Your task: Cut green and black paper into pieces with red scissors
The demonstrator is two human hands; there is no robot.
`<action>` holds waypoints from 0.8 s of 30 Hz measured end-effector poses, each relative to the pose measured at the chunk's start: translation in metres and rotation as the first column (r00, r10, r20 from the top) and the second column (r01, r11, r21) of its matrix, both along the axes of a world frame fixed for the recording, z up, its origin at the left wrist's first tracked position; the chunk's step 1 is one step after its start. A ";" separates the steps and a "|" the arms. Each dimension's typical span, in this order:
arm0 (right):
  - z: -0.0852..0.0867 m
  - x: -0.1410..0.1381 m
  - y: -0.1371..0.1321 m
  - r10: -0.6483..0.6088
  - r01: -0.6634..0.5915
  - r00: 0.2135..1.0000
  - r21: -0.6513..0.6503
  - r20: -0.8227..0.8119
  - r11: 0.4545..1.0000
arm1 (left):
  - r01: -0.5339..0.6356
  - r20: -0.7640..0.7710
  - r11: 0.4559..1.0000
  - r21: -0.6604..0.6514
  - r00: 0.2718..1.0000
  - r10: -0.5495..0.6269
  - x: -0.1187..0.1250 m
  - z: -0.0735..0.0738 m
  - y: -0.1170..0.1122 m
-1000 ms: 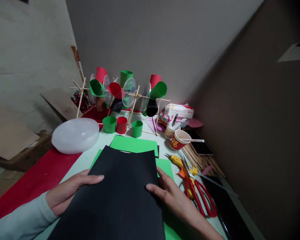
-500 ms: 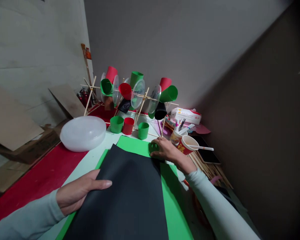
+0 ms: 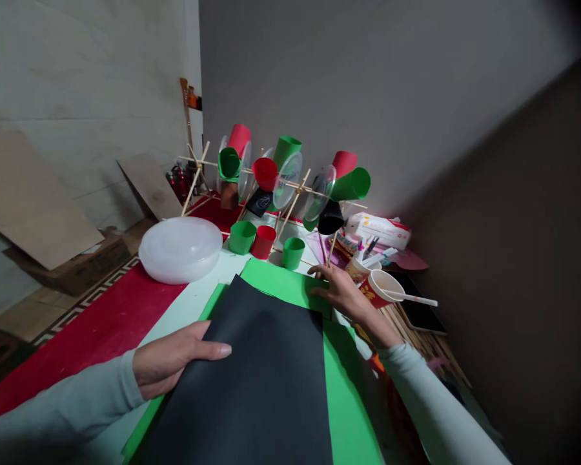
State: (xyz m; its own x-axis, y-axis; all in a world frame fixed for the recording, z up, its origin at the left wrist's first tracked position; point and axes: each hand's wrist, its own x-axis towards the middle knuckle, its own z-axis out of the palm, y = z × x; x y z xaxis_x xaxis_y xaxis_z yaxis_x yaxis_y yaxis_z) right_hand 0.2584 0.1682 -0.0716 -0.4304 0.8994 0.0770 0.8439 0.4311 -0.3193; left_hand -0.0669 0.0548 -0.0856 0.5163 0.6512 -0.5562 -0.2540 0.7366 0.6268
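My left hand (image 3: 181, 358) grips the left edge of a large black paper sheet (image 3: 266, 381), thumb on top and fingers underneath. Green paper (image 3: 351, 394) shows below the black sheet on both sides. A green paper strip (image 3: 283, 283) lies beyond its far edge. At the strip's right end is my right hand (image 3: 341, 294), fingers bent with a gap between thumb and forefinger and nothing visible held; whether it touches the strip I cannot tell. Just past the strip stand small paper cups: a green one (image 3: 243, 237), a red one (image 3: 263, 242) and another green one (image 3: 293, 253).
Behind stands a wooden-stick frame (image 3: 290, 210) carrying clear discs (image 3: 289, 181) and coloured paper cups. A translucent round tub (image 3: 180, 250) sits at left. On the right are a red paper cup (image 3: 381, 289), a cup of pens (image 3: 361, 266), a tissue pack (image 3: 377, 230) and wooden sticks (image 3: 433, 339).
The view has shifted, so the scene sits further right. My right hand's fingers have lifted and opened slightly at the green strip's end. My left hand keeps its hold on the black sheet.
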 end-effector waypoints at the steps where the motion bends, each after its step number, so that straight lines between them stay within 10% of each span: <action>1: 0.001 0.002 0.002 0.002 -0.002 1.000 -0.012 -0.024 1.000 | 0.000 0.005 1.000 0.001 1.000 0.000 0.000 0.000 0.000; 24: 0.001 0.007 -0.009 -0.026 0.015 0.971 -0.049 -0.236 0.999 | 0.010 0.007 1.000 0.014 1.000 -0.010 -0.002 -0.006 -0.001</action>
State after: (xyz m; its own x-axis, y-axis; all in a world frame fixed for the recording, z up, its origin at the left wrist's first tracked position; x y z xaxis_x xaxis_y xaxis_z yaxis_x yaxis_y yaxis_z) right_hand 0.2650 0.1590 -0.0710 -0.3865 0.9128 0.1321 0.7505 0.3946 -0.5301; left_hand -0.0692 0.0535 -0.0913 0.5266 0.6537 -0.5434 -0.2509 0.7303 0.6354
